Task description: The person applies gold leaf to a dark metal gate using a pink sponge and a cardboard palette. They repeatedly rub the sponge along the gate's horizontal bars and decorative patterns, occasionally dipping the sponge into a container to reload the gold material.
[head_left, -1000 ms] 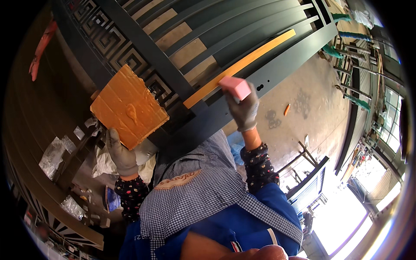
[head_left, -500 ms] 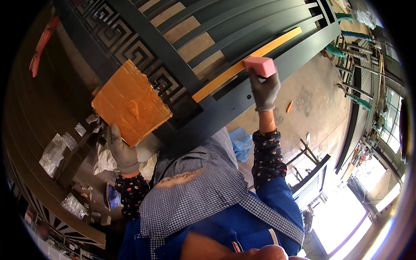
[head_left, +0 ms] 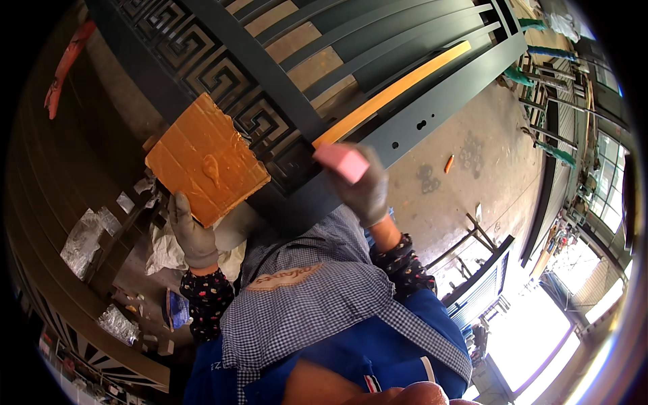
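Observation:
My left hand (head_left: 191, 233), in a grey glove, holds up a brown cardboard piece (head_left: 204, 158) by its lower edge; a blob of orange-tan paste sits on the card. My right hand (head_left: 363, 189), also gloved, grips a pink rectangular block (head_left: 341, 162) close to my chest. Just beyond both hands lies a dark green metal gate (head_left: 405, 88) with a square-spiral pattern panel and slats; an orange-yellow strip (head_left: 391, 94) runs along one of its bars. A checked cloth and blue clothing fill the lower middle.
Crumpled clear plastic bags (head_left: 81, 233) and white scraps lie on the ground at left. Metal frames and stands (head_left: 472, 256) sit on the concrete floor at right. A small orange object (head_left: 449, 164) lies on the floor. An orange-red item (head_left: 64, 67) shows at far left.
My right hand has pulled the pink block back from the gate's yellow strip toward my chest. The left hand with the cardboard stays about where it was.

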A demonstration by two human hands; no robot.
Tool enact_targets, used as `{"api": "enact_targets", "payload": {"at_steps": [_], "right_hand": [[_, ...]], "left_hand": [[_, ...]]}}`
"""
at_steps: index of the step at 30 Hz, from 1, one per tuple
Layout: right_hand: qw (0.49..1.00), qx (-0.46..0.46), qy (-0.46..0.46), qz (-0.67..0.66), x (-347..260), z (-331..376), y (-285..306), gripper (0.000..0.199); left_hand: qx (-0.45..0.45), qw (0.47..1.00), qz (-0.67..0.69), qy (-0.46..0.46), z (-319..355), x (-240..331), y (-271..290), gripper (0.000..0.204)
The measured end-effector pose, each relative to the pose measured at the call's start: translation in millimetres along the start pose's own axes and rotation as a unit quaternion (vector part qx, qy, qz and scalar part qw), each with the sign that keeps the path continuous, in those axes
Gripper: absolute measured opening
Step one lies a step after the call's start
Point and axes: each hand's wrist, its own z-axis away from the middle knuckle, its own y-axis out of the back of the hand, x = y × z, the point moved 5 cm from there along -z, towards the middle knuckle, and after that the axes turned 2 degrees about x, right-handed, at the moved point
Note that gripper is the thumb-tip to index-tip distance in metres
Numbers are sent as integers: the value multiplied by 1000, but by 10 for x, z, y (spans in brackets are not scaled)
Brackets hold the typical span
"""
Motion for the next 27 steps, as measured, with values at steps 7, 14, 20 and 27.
{"api": "enact_targets", "payload": {"at_steps": [7,14,20,27], "right_hand": [[980,99,-171,16,687,-364,342,35],[983,59,-172,31,476,-170,201,36],[989,84,-121,21,343,-113,241,34],[982,120,-139,33,668,-170,156,35]], "left_hand": [[-46,990,-91,-92,20,-160,174,43],[-35,990,-104,-87,68,-165,222,39],[-7,999,29,29,67,-188,204,40],[-38,991,-104,-78,78,-223,265,39]]}}
